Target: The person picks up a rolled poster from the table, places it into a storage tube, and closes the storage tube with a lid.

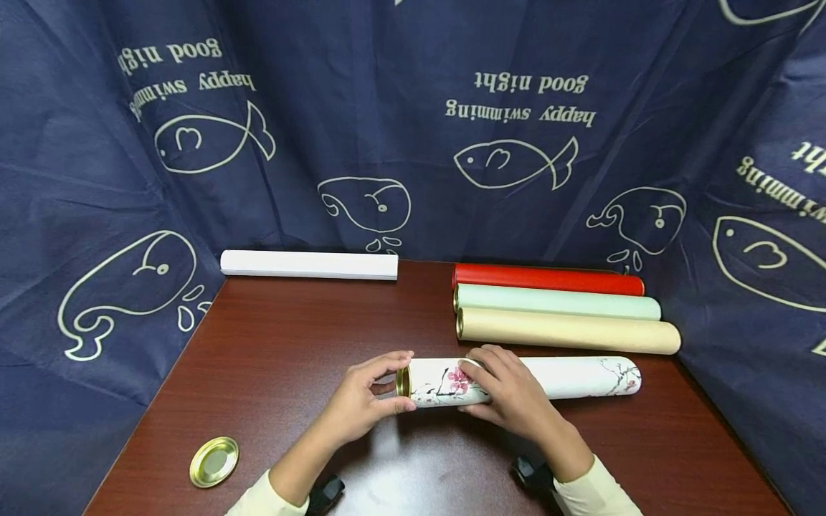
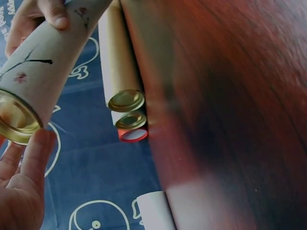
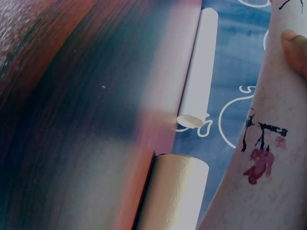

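Observation:
A white cardboard tube [image 1: 574,375] printed with plum blossoms lies crosswise in front of me, held by both hands. My left hand [image 1: 355,401] grips its left end, thumb and fingers on either side of the gold metal lid [image 2: 17,117]. My right hand [image 1: 513,394] holds the tube's body near the pink blossom, fingers over the top and thumb on the near side. In the right wrist view only a fingertip [image 3: 295,50] of the right hand shows against the tube. A loose gold lid [image 1: 214,462] rests on the table at left.
Red [image 1: 548,279], pale green [image 1: 558,301] and beige [image 1: 568,330] tubes lie side by side at the back right of the brown table [image 1: 290,322]. A white paper roll [image 1: 310,264] lies at the back left. Dark blue fish-print cloth [image 1: 361,107] hangs behind.

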`<action>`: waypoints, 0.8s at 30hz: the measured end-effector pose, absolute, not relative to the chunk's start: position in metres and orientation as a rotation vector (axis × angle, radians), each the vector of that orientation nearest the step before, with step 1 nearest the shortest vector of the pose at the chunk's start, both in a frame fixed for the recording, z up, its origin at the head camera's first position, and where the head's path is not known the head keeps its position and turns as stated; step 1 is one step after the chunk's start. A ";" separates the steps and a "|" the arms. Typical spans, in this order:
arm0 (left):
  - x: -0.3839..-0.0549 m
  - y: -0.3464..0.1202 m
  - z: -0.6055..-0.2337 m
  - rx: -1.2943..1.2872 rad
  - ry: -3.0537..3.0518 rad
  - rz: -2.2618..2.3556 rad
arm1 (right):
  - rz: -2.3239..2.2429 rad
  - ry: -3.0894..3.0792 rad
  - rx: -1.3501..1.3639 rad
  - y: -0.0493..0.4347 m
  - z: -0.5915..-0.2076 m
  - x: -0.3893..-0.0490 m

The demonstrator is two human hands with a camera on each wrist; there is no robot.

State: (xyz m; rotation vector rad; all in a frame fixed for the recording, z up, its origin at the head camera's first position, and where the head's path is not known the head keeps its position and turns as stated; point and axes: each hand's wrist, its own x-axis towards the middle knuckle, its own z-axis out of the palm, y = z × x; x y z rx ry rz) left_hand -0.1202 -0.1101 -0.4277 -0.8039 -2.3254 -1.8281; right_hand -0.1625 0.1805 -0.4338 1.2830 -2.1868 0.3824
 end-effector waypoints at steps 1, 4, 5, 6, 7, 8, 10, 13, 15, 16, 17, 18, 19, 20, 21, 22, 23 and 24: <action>-0.120 -0.110 -0.427 -0.797 -2.332 -1.826 | 0.389 -2.186 1.281 0.180 -0.434 -0.163; -0.121 -0.109 -0.427 -0.787 -2.334 -1.847 | 0.409 -2.181 1.276 0.180 -0.433 -0.164; -0.121 -0.109 -0.427 -0.790 -2.333 -1.855 | 0.414 -2.182 1.274 0.180 -0.433 -0.164; -0.121 -0.108 -0.428 -0.796 -2.333 -1.861 | 0.416 -2.186 1.274 0.180 -0.434 -0.164; -0.122 -0.107 -0.429 -0.808 -2.337 -1.862 | 0.416 -2.193 1.274 0.180 -0.434 -0.164; -0.122 -0.107 -0.430 -0.822 -2.343 -1.860 | 0.413 -2.201 1.276 0.180 -0.435 -0.165; -0.124 -0.105 -0.432 -0.848 -2.357 -1.856 | 0.398 -2.216 1.276 0.182 -0.437 -0.165; -0.129 -0.103 -0.433 -0.901 -2.433 -1.768 | 0.373 -2.241 1.279 0.185 -0.439 -0.167; -0.134 -0.102 -0.431 -0.933 -2.515 -1.669 | 0.352 -2.276 1.278 0.187 -0.439 -0.170; -0.137 -0.103 -0.430 -0.949 -2.563 -1.590 | 0.332 -2.299 1.271 0.188 -0.438 -0.172; -0.141 -0.105 -0.429 -0.965 -2.615 -1.505 | 0.315 -2.327 1.263 0.190 -0.437 -0.174; -0.145 -0.108 -0.427 -0.988 -2.669 -1.419 | 0.288 -2.354 1.253 0.193 -0.436 -0.177; -0.148 -0.113 -0.424 -1.005 -2.725 -1.335 | 0.261 -2.384 1.239 0.196 -0.436 -0.179; -0.153 -0.119 -0.423 -1.024 -2.773 -1.263 | 0.235 -2.413 1.222 0.200 -0.435 -0.182; -0.157 -0.126 -0.422 -1.038 -2.815 -1.196 | 0.207 -2.432 1.203 0.204 -0.434 -0.185; -0.163 -0.134 -0.421 -1.056 -2.853 -1.123 | 0.185 -2.454 1.185 0.209 -0.433 -0.188; -0.168 -0.142 -0.420 -1.067 -2.896 -1.067 | 0.173 -2.475 1.167 0.213 -0.433 -0.191; -0.174 -0.151 -0.419 -1.073 -2.939 -1.020 | 0.158 -2.499 1.148 0.218 -0.433 -0.193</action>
